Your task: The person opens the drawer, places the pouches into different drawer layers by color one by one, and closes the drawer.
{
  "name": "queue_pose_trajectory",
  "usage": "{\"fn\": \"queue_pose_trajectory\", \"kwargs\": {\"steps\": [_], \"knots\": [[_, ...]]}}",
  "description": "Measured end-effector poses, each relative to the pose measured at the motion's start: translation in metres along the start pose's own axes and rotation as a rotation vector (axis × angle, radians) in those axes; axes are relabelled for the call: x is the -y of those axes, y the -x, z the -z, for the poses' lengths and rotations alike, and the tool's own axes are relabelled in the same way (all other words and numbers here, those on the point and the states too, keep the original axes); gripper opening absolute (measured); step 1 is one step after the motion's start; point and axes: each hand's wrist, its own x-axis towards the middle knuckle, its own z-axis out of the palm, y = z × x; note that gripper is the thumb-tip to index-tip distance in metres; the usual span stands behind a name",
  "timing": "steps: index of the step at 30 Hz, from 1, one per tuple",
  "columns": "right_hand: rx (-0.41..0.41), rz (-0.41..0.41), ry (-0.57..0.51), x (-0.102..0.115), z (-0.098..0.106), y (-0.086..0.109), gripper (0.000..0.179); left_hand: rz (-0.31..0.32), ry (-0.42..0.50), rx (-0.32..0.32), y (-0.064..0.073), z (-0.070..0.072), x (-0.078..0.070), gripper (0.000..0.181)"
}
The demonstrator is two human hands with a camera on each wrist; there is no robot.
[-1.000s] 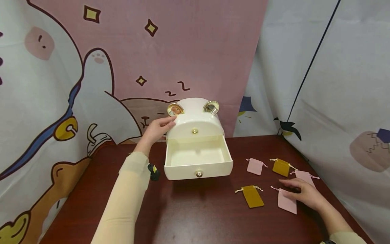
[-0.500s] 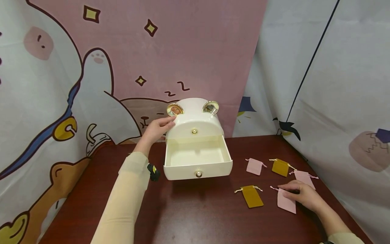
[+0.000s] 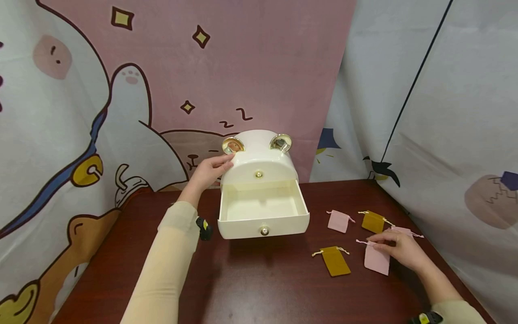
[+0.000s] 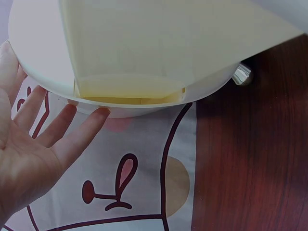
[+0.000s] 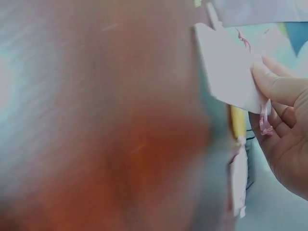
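My right hand (image 3: 404, 251) pinches a pink drawstring pouch (image 3: 377, 260) by its upper edge, between thumb and fingers. In the right wrist view the pouch (image 5: 228, 67) hangs off the table surface. At the centre stands a white box (image 3: 263, 159) with two shiny gold ears. Its lower drawer (image 3: 243, 229) is pulled out, and nothing shows inside it. My left hand (image 3: 207, 173) rests against the box's upper left side, below the ear. The left wrist view shows that hand (image 4: 36, 154) with fingers spread and fairly straight, fingertips touching the white shell.
Other pouches lie on the dark red table (image 3: 259, 288) right of the box: a pink one (image 3: 338, 221), a mustard one (image 3: 373, 222), another mustard one (image 3: 335, 261), and a pink one (image 3: 401, 231) partly behind my right hand. A printed cloth (image 3: 259, 67) hangs behind.
My right hand closed on the near pink pouch and raised it slightly, moving a little up and left in view. The left hand and the box stay where they were.
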Motion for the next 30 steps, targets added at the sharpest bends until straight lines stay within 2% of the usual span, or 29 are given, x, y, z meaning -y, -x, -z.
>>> {"fn": "queue_pose_trajectory", "kwargs": {"steps": [6,9,16,24,30], "knots": [[-0.067,-0.034,0.041,0.018,0.013,-0.018,0.016,0.003,-0.001,-0.003,-0.001,0.000,0.000,0.049],[-0.102,-0.021,0.031,0.028,0.018,-0.028,0.018,0.001,-0.007,0.000,0.000,0.000,0.000,0.049],[-0.159,0.065,-0.031,0.062,0.026,-0.052,0.019,0.001,-0.007,-0.002,0.001,0.000,-0.001,0.048],[-0.154,0.162,-0.113,0.101,0.031,-0.084,0.019,-0.004,-0.009,0.005,0.003,0.000,-0.002,0.049],[-0.158,0.202,-0.122,0.130,0.035,-0.106,0.018,-0.010,-0.007,0.007,0.004,0.000,-0.004,0.048]]}}
